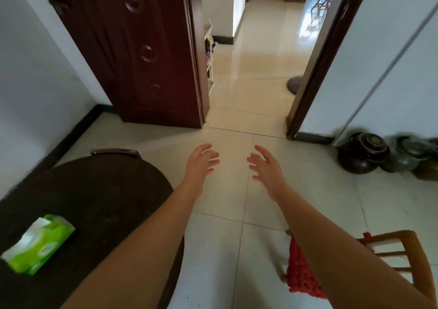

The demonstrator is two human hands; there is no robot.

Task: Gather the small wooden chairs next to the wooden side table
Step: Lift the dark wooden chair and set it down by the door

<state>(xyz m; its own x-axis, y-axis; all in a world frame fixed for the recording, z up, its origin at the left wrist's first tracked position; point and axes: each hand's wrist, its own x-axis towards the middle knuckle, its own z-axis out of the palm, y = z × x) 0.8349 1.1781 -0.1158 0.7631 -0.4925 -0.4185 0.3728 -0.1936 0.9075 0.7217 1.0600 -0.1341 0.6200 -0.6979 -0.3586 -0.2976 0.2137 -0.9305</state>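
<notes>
A dark round wooden side table (99,190) fills the lower left. The curved top of a small dark chair (114,152) peeks out behind its far edge. At the lower right stands a small light wooden chair (413,249) with a red knitted seat cushion (299,268), partly hidden by my right forearm. My left hand (201,161) and my right hand (265,166) reach forward over the bare floor tiles, fingers spread, holding nothing. Both hands are well away from either chair.
A green tissue pack (39,243) lies on the table. Dark ceramic jars (362,153) and glass jars (412,154) stand along the right wall. A dark red door (142,47) stands open onto a tiled hallway (260,54), with a round fan base (295,84) by the doorway.
</notes>
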